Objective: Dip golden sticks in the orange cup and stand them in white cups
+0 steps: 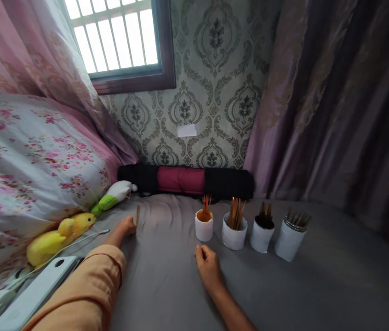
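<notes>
My left hand point(126, 226) rests on the grey sheet point(167, 285), closed around a few thin wooden sticks point(137, 215) that point upward. My right hand point(207, 265) lies on the sheet with its fingers curled, just in front of the leftmost cup; whether it holds anything is hidden. Four white cups stand in a row: an orange-lined cup point(204, 225) with orange sticks, a second cup point(234, 231) with brownish sticks, a third cup point(261, 233) with dark sticks, and a metal-rimmed cup point(290, 238) with dark sticks.
A floral pillow point(32, 165) lies at left with a yellow duck toy point(60, 234) and a green-and-white plush point(113, 195). A white power strip point(25, 294) sits near my left sleeve. A black and maroon roll point(185, 180) lies against the wall.
</notes>
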Motion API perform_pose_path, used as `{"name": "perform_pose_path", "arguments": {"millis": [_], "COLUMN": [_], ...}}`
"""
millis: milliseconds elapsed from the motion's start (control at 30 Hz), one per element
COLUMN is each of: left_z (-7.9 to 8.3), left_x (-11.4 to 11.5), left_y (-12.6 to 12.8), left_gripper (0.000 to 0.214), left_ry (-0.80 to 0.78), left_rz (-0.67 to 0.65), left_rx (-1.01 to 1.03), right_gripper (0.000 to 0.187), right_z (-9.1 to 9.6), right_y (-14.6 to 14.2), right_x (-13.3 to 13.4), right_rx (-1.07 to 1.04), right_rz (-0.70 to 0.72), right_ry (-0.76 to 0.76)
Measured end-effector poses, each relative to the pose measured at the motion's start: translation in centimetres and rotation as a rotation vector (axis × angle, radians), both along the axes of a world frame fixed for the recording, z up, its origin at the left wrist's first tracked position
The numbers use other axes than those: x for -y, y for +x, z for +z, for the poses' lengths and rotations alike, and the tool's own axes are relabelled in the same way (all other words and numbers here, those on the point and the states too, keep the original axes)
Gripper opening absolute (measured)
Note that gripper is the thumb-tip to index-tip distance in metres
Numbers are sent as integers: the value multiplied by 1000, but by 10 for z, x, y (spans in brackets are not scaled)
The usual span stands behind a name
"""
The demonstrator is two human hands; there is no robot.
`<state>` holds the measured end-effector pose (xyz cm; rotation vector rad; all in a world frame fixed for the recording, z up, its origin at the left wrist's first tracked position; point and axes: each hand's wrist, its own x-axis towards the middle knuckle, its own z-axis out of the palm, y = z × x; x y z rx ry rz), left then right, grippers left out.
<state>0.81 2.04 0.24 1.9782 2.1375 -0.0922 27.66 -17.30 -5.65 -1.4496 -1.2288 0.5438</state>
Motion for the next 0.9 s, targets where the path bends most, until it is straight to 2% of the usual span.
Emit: {"name": "perform_pose_path", "arguments": {"millis": [333, 600, 900], "left_z": [-12, -14, -14], "left_x": [-9, -9, -4], "left_y": [-6, -8, -5], "left_gripper": [9, 7, 22], "left_ry": [79, 120, 125], "left_rz": [18, 20, 63], "left_rx": [44, 75, 60], "right_gripper": [34, 35, 36], "right_z": [1, 4, 2], "right_y": [0, 0, 0], "right_x": [2, 4, 2], "right_rx": [5, 25, 18], "right_rz": [0, 6, 19], "right_ry": [4, -20, -29]}}
